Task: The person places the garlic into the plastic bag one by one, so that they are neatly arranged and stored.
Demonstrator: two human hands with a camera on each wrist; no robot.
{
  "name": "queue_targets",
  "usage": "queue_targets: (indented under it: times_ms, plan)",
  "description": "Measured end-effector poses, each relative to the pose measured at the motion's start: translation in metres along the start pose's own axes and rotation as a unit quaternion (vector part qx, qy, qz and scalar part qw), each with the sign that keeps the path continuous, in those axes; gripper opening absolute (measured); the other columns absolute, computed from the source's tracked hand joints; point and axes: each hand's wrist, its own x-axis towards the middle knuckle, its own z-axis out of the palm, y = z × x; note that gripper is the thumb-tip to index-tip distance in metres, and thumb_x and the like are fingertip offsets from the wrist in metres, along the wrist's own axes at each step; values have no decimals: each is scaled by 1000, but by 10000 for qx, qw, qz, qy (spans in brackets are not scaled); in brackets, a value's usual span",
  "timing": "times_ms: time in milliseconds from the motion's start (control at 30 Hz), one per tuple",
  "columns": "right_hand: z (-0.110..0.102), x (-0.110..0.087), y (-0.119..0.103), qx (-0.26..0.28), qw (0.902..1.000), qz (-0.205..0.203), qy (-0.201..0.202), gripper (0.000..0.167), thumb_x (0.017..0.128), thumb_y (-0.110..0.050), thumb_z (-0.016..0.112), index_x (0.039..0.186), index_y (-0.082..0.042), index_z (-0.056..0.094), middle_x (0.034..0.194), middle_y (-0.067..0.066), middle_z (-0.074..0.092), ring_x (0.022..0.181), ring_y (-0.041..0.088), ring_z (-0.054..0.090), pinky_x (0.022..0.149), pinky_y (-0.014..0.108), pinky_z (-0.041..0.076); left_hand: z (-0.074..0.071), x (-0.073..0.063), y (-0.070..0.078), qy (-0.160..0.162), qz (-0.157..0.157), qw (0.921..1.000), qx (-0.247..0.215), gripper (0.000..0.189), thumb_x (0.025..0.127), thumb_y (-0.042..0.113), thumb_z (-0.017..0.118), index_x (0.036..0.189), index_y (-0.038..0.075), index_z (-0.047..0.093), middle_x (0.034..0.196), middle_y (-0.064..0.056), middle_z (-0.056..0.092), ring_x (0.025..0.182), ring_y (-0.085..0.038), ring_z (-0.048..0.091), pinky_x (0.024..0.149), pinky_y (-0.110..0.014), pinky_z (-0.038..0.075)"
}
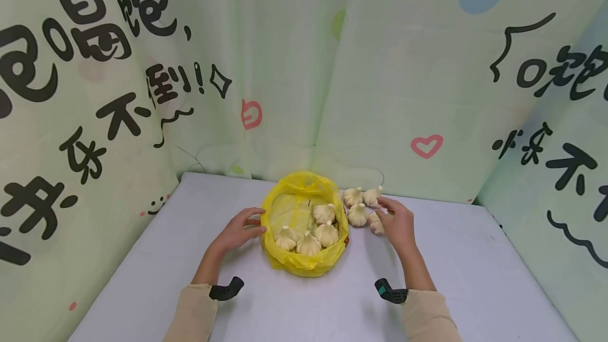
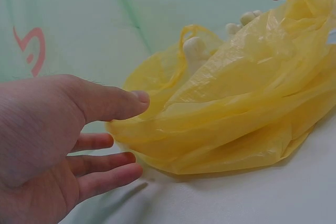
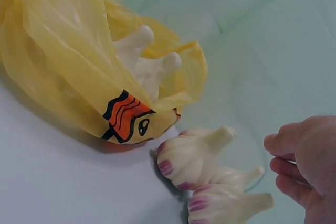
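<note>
A yellow plastic bag (image 1: 304,265) stands with its mouth rolled wide. Several whitish garlic bulbs (image 1: 309,244) lie inside it, towards the near and right sides. At the bag's left rim is my left hand (image 1: 241,230), thumb and fingers spread apart; whether the thumb touches the plastic I cannot tell. More garlic bulbs (image 3: 197,156), purple-marked at the base, sit on the table right of the bag. Over the rightmost ones hovers my right hand (image 1: 396,221), fingers loosely bent; the right wrist view shows a gap between its fingertips and the bulbs.
The white table (image 1: 304,310) extends in front of the bag and to both sides. Behind its far edge hangs a pale green printed curtain (image 1: 285,67), with side panels at left and right. Each wrist wears a black camera mount (image 1: 227,289).
</note>
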Motion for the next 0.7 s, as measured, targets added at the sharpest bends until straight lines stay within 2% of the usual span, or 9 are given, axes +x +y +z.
queue_targets:
  times_ms: [200,700]
  plan:
    - [-6,-2,9,-81,9998,165,-90,32,88,2,64,119,4,63,118,25,65,111,39,61,98,48,50,0,1,-2,-17,50,10000,24,49,89,27,69,135,19,53,148,-10,42,124,-33,56,94,-44,54]
    - [-5,-4,29,-39,9981,575,-209,34,89,2,62,123,6,60,121,28,62,112,40,60,96,48,51,1,1,-1,16,-124,9999,-6,48,88,27,70,134,21,54,146,-7,45,123,-30,56,96,-44,53]
